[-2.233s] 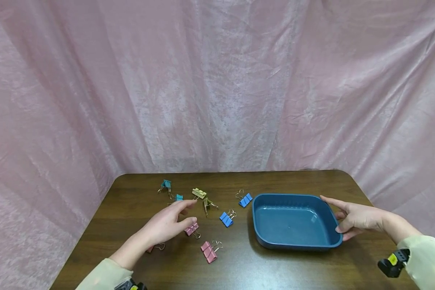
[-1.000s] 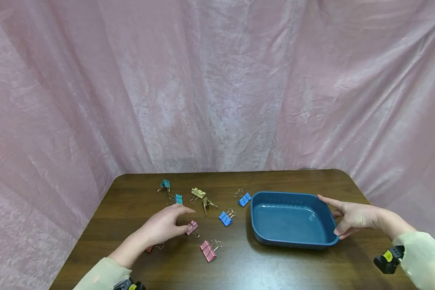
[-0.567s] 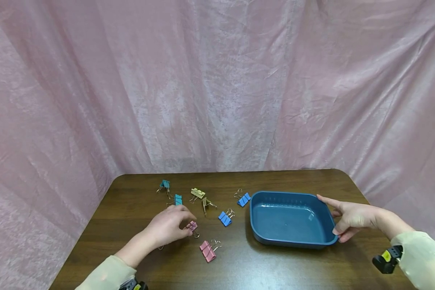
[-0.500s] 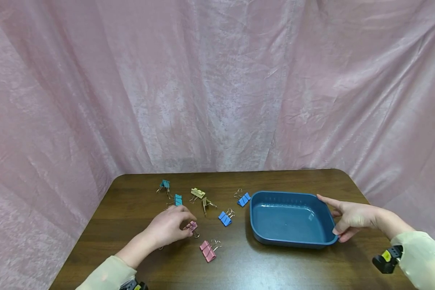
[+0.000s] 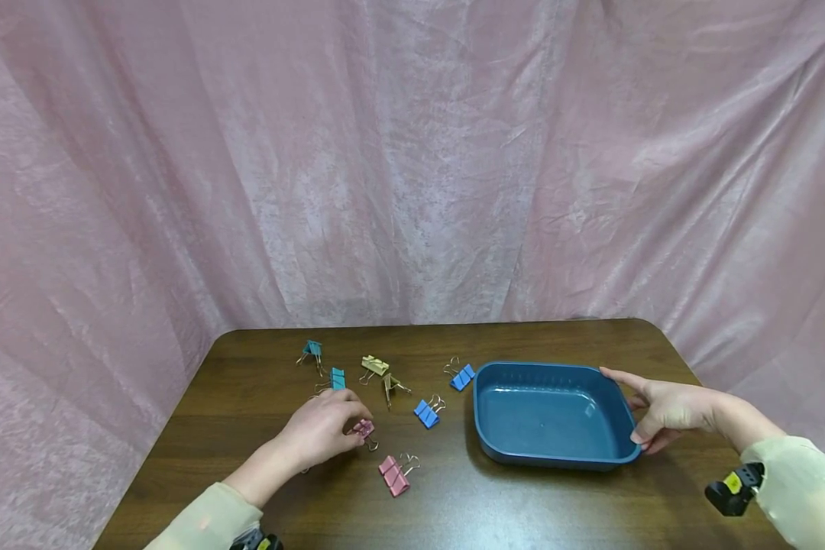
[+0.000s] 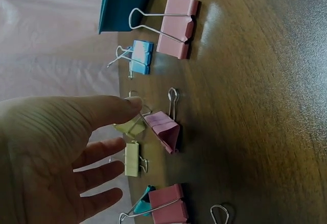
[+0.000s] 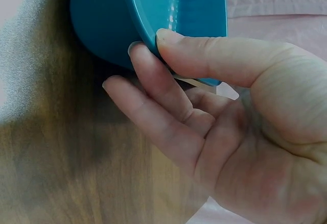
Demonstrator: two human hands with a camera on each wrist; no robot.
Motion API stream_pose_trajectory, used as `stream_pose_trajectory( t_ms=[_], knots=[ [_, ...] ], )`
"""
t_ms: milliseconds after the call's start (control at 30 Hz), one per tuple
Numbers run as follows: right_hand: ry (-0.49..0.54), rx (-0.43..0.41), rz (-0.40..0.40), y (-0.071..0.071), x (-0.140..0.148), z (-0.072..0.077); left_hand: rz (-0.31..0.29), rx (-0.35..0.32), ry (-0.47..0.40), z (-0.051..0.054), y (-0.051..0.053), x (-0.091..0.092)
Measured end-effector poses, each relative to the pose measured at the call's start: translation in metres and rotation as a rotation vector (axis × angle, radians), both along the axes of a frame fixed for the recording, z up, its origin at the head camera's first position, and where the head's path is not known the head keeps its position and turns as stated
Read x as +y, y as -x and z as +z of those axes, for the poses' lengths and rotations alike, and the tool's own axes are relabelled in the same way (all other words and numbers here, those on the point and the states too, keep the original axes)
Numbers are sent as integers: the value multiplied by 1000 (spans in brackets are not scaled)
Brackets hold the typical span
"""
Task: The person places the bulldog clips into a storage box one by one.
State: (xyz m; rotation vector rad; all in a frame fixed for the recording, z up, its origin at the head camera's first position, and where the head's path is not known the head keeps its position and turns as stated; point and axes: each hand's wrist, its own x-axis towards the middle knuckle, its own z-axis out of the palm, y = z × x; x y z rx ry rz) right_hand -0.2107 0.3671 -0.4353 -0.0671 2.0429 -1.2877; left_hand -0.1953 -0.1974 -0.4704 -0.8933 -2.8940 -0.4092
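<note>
In the head view, my left hand (image 5: 316, 431) is over a small pink binder clip (image 5: 364, 428), thumb and index finger at its wire handle. The left wrist view shows the thumb of my left hand (image 6: 51, 147) on that handle, the index finger hidden behind it; the pink clip (image 6: 164, 128) touches the table. At the right, my right hand (image 5: 674, 409) grips the right end of a blue tray (image 5: 557, 461). In the right wrist view, the thumb of my right hand (image 7: 245, 112) lies on the rim of the tray (image 7: 135, 9), with fingers against the outside.
A larger pink clip (image 5: 394, 476) lies nearer the front edge. Blue clips (image 5: 427, 413) sit left of the tray, yellow clips (image 5: 374, 366) farther back, and teal clips (image 5: 338, 379) behind my left hand. A red clip (image 6: 168, 203) shows in the left wrist view.
My left hand has moved slightly right and its thumb and index finger have come together at the small pink clip. The red clip's body is now hidden in the head view.
</note>
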Motion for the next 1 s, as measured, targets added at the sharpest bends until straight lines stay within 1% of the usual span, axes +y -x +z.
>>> stream_pose_trajectory(
  t_ms=[267, 367, 467, 667, 867, 1000],
  knots=[
    [-27, 31, 11, 1, 2, -1, -1, -18, 13, 0, 1, 1],
    [-29, 37, 19, 0, 2, -1, 3, -7, 15, -1, 2, 1],
    [-23, 35, 21, 0, 3, -1, 25, 12, 22, -2, 1, 3],
    [-15, 30, 19, 0, 4, -3, 78, 65, 47, -7, 0, 7],
    [2, 24, 26, 0, 5, -3, 93, 146, 62, -10, -2, 9],
    [16, 18, 30, 0, 6, -4, 87, 200, 83, -12, -2, 9]
  ],
)
